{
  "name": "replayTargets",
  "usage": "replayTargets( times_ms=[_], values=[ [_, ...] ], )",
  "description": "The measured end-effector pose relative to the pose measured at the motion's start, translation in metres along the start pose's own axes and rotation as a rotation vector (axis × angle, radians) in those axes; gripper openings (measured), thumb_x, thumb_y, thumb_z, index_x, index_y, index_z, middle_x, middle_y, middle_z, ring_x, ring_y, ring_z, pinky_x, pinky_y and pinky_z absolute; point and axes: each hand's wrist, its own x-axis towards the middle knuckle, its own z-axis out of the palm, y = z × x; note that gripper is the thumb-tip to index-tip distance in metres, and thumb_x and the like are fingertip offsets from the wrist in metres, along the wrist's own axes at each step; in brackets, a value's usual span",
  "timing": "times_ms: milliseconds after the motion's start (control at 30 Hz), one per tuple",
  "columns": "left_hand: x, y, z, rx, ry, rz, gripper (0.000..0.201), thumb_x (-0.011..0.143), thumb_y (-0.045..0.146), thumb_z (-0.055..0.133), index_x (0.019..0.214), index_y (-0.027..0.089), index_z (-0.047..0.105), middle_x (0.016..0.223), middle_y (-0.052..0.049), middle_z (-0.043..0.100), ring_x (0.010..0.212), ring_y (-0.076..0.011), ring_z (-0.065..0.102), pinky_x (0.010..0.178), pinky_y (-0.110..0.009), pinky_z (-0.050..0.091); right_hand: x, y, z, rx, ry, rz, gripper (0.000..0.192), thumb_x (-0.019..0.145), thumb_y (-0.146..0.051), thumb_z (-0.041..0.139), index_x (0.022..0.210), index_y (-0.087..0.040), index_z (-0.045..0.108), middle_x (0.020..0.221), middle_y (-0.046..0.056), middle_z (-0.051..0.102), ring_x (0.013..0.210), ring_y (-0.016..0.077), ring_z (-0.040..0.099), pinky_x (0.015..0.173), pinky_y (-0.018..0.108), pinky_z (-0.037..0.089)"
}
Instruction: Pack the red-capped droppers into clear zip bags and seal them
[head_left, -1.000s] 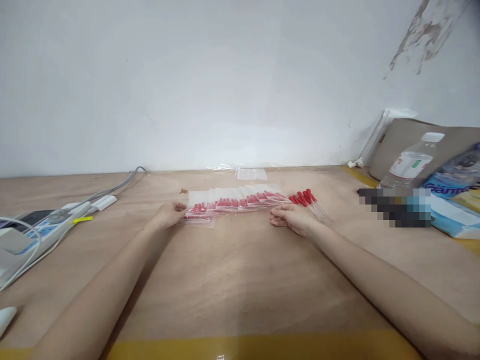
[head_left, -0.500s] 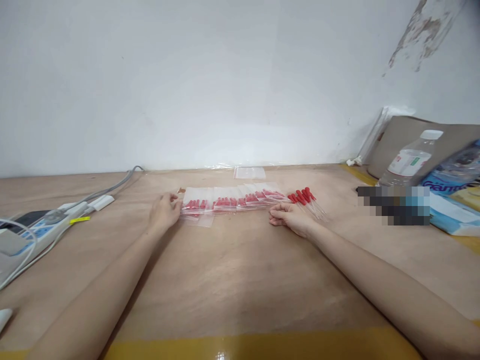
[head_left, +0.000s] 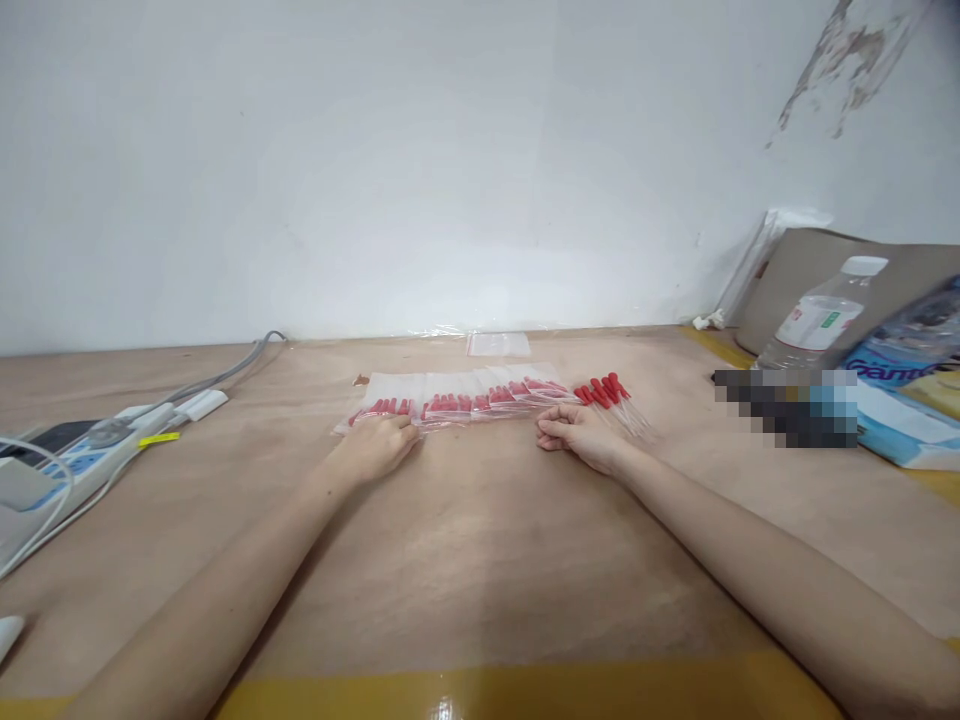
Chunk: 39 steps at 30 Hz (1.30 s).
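We see that our left hand (head_left: 379, 445) has moved right, from beside the left end of the row of clear zip bags (head_left: 448, 385) to in front of it. It now covers the bag corner that we saw jutting toward us. Left of our knuckles, bag film (head_left: 342, 428) and a red dropper bulb (head_left: 358, 414) now show past the row's earlier edge.

Four-plus bags (head_left: 450, 384), four-plus red-tipped sticks (head_left: 603, 396), one bottle (head_left: 814, 322)
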Motion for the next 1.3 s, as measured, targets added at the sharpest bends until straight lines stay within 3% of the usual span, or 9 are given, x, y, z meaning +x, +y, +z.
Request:
replayTargets(
  times_ms=[233,367,433,567,633,833,1033,1167,1300],
  values=[
    [0.006,0.015,-0.017,-0.078,0.311,-0.277,0.021,0.092,0.028,0.031,0.089,0.018,0.049,0.071,-0.002,0.058,0.062,-0.0161,0.057,0.055,-0.024,0.04,0.004,-0.027,-0.026,-0.303,0.134,-0.05,0.013,0.069,-0.028,0.061,0.072,-0.015,0.058,0.065,0.002,0.061,0.046,0.0065,0.049,0.042,0.018,0.037],
    [0.005,0.039,-0.012,-0.083,0.699,0.082,0.014,0.091,0.022,0.039,0.087,0.016,0.051,0.068,-0.001,0.061,0.058,-0.0126,0.058,0.054,-0.021,0.043,0.006,-0.038,-0.056,-0.864,0.459,-0.235,0.014,0.069,-0.031,0.058,0.071,-0.017,0.061,0.066,0.002,0.062,0.058,0.0115,0.054,0.051,0.021,0.036],
    [0.001,0.056,-0.007,-0.091,0.747,0.296,0.015,0.091,0.019,0.038,0.086,0.017,0.052,0.074,-0.002,0.065,0.065,-0.0123,0.062,0.06,-0.022,0.048,0.004,-0.038,-0.061,-1.1,0.512,-0.227,0.015,0.07,-0.032,0.056,0.07,-0.018,0.061,0.07,0.003,0.063,0.064,0.0139,0.056,0.054,0.023,0.036],
    [-0.005,0.089,0.0,-0.082,0.587,0.822,0.014,0.088,0.012,0.043,0.089,0.015,0.056,0.088,-0.007,0.068,0.086,-0.0149,0.063,0.08,-0.027,0.051,0.001,-0.034,-0.054,-1.387,0.465,-0.146,0.018,0.072,-0.034,0.054,0.074,-0.018,0.062,0.08,0.008,0.064,0.074,0.019,0.059,0.058,0.026,0.038],
    [-0.005,0.098,0.004,-0.084,0.454,0.875,0.013,0.087,0.011,0.045,0.089,0.014,0.058,0.092,-0.007,0.067,0.089,-0.0151,0.062,0.083,-0.027,0.05,0.002,-0.031,-0.049,-1.47,0.463,-0.131,0.021,0.074,-0.034,0.052,0.079,-0.017,0.062,0.084,0.011,0.064,0.078,0.0223,0.059,0.06,0.028,0.039],
    [-0.002,0.073,0.018,-0.316,0.091,0.492,0.023,0.092,0.018,0.036,0.098,0.018,0.059,0.104,-0.006,0.064,0.095,-0.0156,0.06,0.084,-0.027,0.049,0.008,-0.023,-0.052,-1.463,0.427,-0.112,0.022,0.079,-0.028,0.047,0.091,-0.015,0.061,0.09,0.015,0.063,0.087,0.0267,0.06,0.067,0.033,0.043],
    [-0.001,0.046,0.014,-0.495,0.06,0.295,0.022,0.09,0.024,0.04,0.093,0.017,0.06,0.096,-0.007,0.065,0.097,-0.0186,0.06,0.084,-0.032,0.048,0.013,-0.017,-0.049,-1.515,0.418,-0.141,0.026,0.081,-0.01,0.04,0.1,-0.011,0.057,0.099,0.02,0.061,0.1,0.0269,0.057,0.08,0.034,0.042],
    [0.0,0.057,0.012,-0.473,0.108,0.257,0.025,0.09,0.028,0.042,0.104,0.016,0.059,0.111,-0.009,0.061,0.109,-0.021,0.054,0.096,-0.038,0.042,0.009,-0.018,-0.042,-1.559,0.384,-0.155,0.028,0.082,-0.004,0.033,0.097,-0.011,0.056,0.096,0.021,0.06,0.1,0.0266,0.056,0.081,0.034,0.041],
    [-0.001,0.076,0.012,-0.425,-0.035,0.216,0.039,0.091,0.034,0.041,0.128,0.021,0.045,0.135,-0.009,0.043,0.123,-0.0232,0.041,0.102,-0.042,0.036,0.001,-0.034,-0.04,-1.424,0.483,-0.196,0.029,0.084,-0.014,0.038,0.111,-0.008,0.045,0.1,0.022,0.058,0.088,0.027,0.059,0.072,0.034,0.043]
  ],
)
